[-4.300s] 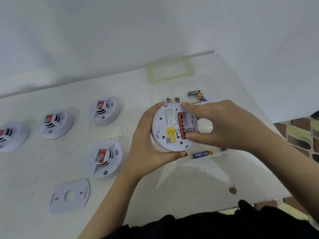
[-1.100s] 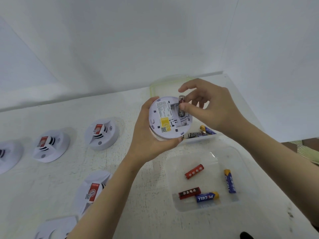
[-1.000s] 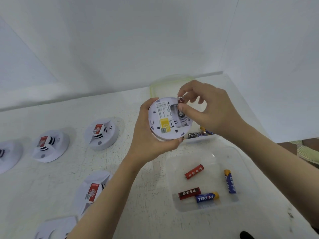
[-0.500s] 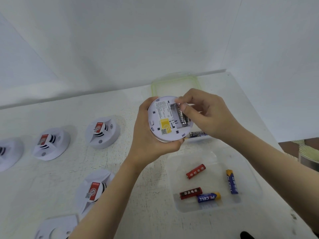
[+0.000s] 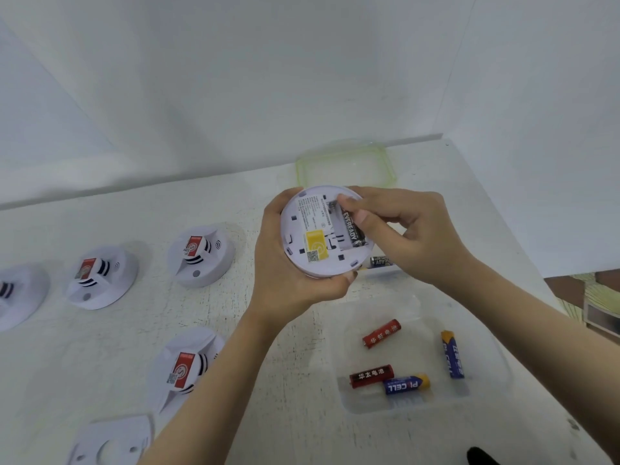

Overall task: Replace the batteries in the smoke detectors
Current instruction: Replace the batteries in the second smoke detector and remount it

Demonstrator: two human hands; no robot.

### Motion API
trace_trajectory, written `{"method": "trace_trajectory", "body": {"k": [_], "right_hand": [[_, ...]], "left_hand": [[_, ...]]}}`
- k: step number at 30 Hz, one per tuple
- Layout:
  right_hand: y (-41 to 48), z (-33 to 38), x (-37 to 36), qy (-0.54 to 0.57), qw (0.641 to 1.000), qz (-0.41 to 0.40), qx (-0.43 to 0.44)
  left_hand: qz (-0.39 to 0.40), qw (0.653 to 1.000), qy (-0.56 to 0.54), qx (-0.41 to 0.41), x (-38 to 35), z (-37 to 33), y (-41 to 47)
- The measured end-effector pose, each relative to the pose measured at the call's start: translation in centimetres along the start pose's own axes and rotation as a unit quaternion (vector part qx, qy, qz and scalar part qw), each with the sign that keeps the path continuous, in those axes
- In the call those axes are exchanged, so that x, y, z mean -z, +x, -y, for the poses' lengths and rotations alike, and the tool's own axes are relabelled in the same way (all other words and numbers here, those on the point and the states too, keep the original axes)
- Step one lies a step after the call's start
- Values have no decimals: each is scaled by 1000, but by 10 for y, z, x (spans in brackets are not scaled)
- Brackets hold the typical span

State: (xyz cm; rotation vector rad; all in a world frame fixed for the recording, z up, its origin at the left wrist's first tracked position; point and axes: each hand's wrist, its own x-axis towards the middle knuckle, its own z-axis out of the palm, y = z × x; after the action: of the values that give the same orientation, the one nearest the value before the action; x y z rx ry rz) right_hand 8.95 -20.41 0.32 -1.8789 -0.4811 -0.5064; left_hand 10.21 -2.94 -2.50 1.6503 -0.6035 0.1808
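Note:
My left hand (image 5: pixel 285 266) grips a round white smoke detector (image 5: pixel 318 243) held up above the table, its back facing me with the battery bay uncovered. A black Eveready battery (image 5: pixel 350 228) lies in that bay. My right hand (image 5: pixel 409 233) has thumb and forefinger on this battery, pressing it into the bay. A clear tray (image 5: pixel 486 350) in front of me holds two red batteries (image 5: pixel 381 333) and two blue ones (image 5: pixel 452 354). Another black battery (image 5: pixel 380 262) shows just behind the detector.
Several more smoke detectors (image 5: pixel 201 260) stand face up on the white table at the left. A loose mounting plate (image 5: pixel 110 443) lies at the bottom left. A green-rimmed lid (image 5: pixel 345 162) lies by the back wall. The table ends at the right (image 5: pixel 550 297).
My right hand brought the black battery from upright above the bay down into it, where it now lies flat. The left hand kept the detector in place.

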Motion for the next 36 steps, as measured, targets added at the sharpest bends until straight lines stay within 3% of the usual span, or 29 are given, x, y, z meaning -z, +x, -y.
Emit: {"method": "trace_trajectory", "body": {"k": [8, 11, 14, 17, 23, 27, 29, 34, 36], "right_hand": [[7, -9, 7, 93, 981, 82, -146], [17, -15, 18, -88, 974, 143, -150], [29, -17, 29, -270, 886, 321, -197], [31, -15, 27, -396, 799, 395, -222], [29, -19, 22, -461, 793, 358, -175], [28, -24, 21, -495, 764, 375, -175], [28, -24, 21, -486, 774, 369, -171], [27, -11, 29, -293, 872, 315, -233], [24, -6, 31, -257, 905, 260, -217]], "left_hand": [[-8, 999, 46, -4, 17, 5, 12], [-1, 997, 71, 7, 25, 10, 8], [1, 996, 82, 21, 30, 13, 2], [-1, 996, 91, 26, 30, 12, 2], [4, 995, 99, 26, 27, 14, 4], [-2, 994, 100, 33, 26, 14, 2], [-2, 995, 92, 41, 26, 14, 2], [-9, 995, 83, 47, 26, 12, 3], [-17, 995, 88, 35, 26, 11, 3]]}}
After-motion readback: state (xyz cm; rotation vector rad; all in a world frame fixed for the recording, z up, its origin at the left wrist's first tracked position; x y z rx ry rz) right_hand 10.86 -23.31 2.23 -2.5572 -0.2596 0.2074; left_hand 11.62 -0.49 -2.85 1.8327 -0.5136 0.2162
